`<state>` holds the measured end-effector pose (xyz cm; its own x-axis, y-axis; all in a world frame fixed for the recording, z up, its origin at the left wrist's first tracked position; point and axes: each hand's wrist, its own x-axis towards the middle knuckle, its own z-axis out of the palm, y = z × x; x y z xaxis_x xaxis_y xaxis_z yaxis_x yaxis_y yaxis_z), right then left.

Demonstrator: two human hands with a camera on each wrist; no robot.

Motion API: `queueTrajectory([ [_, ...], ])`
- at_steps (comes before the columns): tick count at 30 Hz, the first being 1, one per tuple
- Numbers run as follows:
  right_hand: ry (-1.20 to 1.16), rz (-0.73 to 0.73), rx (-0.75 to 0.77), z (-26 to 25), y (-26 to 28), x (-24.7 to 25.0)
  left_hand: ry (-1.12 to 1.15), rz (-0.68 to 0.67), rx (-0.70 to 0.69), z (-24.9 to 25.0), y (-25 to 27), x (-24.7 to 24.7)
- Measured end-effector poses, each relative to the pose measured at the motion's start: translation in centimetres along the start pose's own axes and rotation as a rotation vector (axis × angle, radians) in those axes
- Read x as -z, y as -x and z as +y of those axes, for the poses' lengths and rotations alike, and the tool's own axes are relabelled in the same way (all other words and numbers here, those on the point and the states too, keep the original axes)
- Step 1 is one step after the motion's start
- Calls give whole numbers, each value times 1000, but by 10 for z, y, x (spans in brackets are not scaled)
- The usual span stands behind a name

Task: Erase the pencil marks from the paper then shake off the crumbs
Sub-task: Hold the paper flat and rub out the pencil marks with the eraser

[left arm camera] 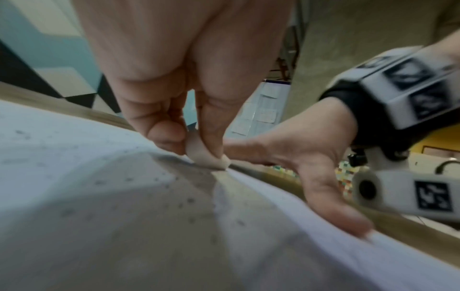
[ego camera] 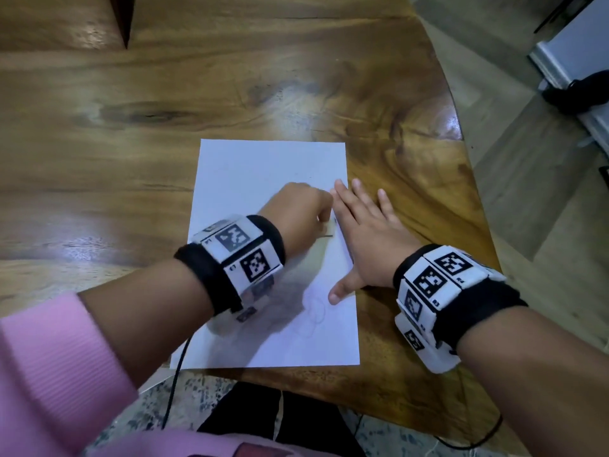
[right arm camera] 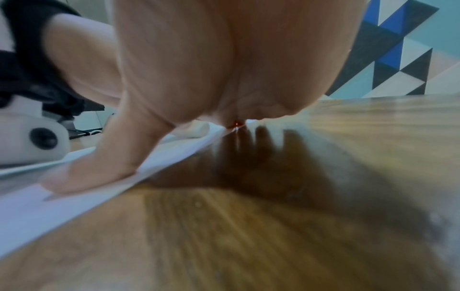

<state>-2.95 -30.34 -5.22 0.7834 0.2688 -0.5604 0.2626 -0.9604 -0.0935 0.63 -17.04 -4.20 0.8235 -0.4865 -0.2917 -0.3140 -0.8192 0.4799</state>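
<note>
- White paper [ego camera: 263, 179] lying flat on the wooden surface [ego camera: 164, 110], long axis running straight away from the body, near short edge at the surface's front edge.
- Pinching a small pale eraser [left arm camera: 202, 155] between thumb and fingertips of the left hand [ego camera: 301, 209], pressing its tip down onto the sheet close to the right long edge.
- Spreading the right hand [ego camera: 365, 232] flat and wide, holding nothing; most fingers lying on bare wood just beside the sheet, thumb [right arm camera: 82, 173] and at least the innermost finger pinning the right edge of the paper.
- Sitting almost touching, the two hands, the eraser hand just to the left of the bracing one.
- Showing faint looped pencil marks [ego camera: 314, 313] nearer the body, behind the eraser and just below the thumb, probably calling for rubbing back toward the torso, along the long axis.
- Scattering over the sheet in the left wrist view, grey crumbs [left arm camera: 139, 179]; shaking off not yet due, by the look of it.
</note>
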Motion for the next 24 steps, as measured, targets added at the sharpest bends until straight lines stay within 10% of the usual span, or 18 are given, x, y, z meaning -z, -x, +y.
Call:
queueTrajectory([
  [6,-2,-2,-4,-1,-1,0,-14,-154,-185,-10,50,-13],
  [12,24,-27,-31,-5,0,3,-10,14,-8,-11,13,1],
  [17,6,-45,-43,-6,1,4,-33,-203,-175,-13,61,-13],
  [24,23,-63,-64,-11,1,7,4,22,-28,-23,34,-2],
])
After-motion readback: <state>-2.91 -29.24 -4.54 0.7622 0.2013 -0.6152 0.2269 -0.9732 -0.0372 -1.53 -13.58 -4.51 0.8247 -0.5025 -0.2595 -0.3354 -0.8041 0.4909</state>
